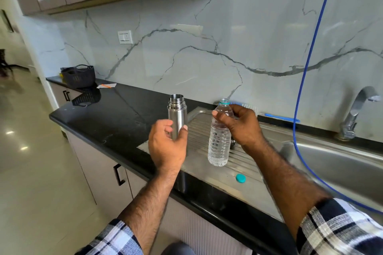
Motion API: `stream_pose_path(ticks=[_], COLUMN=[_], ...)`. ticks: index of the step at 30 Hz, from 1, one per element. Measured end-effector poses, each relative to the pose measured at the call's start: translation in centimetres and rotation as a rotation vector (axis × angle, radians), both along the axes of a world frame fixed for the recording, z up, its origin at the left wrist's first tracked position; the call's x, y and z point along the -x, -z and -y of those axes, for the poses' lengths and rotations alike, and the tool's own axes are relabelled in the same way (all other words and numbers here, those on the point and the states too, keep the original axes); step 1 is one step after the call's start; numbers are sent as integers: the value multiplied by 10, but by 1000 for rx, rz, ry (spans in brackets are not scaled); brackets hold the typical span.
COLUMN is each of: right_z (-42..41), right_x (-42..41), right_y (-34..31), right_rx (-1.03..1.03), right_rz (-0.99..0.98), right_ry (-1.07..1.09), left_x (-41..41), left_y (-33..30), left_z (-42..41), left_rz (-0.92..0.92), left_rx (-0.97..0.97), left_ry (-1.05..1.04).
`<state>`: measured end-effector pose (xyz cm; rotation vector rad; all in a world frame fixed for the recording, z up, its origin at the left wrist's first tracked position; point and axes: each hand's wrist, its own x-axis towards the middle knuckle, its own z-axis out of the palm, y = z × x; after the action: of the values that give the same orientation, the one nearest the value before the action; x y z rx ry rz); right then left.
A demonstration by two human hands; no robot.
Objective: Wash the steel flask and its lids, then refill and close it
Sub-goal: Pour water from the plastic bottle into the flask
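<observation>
My left hand (166,145) grips the lower half of the steel flask (177,117), which stands upright and uncapped above the left end of the drainboard. My right hand (241,126) holds a clear plastic water bottle (219,141) by its upper part. The bottle is upright, open at the top and mostly full of water. Its teal cap (240,178) lies on the steel drainboard (244,163) near the front edge. A small dark part shows just behind the bottle under my right wrist; I cannot tell what it is. The flask's lids are not clearly visible.
The steel sink basin (335,161) lies to the right with a tap (354,114) behind it. A blue hose (306,72) hangs down into the basin. A blue-handled brush (279,117) rests along the wall. A dark basket (79,76) sits at the far left of the black counter (107,118).
</observation>
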<state>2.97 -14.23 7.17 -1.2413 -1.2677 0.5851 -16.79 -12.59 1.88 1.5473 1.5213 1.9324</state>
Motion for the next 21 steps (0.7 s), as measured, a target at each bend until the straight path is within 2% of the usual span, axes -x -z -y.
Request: stream_pose_path(ticks=[3,7,13,21], right_z=[-4,-12,-20,-14], right_x=[7,13,17,30], right_y=[8,13,24,46], right_rx=[-9,-20,-100,-55], right_rz=[-51,-152,-84,-11], right_ry=[24,71,130,60], left_x=[13,21,14,12], left_y=[9,11,6,4], left_z=[-21,-46,-64,-67], left_rz=[64,15,30,-13], left_rx=[179,324,295,278], left_ry=[45,192,303,277])
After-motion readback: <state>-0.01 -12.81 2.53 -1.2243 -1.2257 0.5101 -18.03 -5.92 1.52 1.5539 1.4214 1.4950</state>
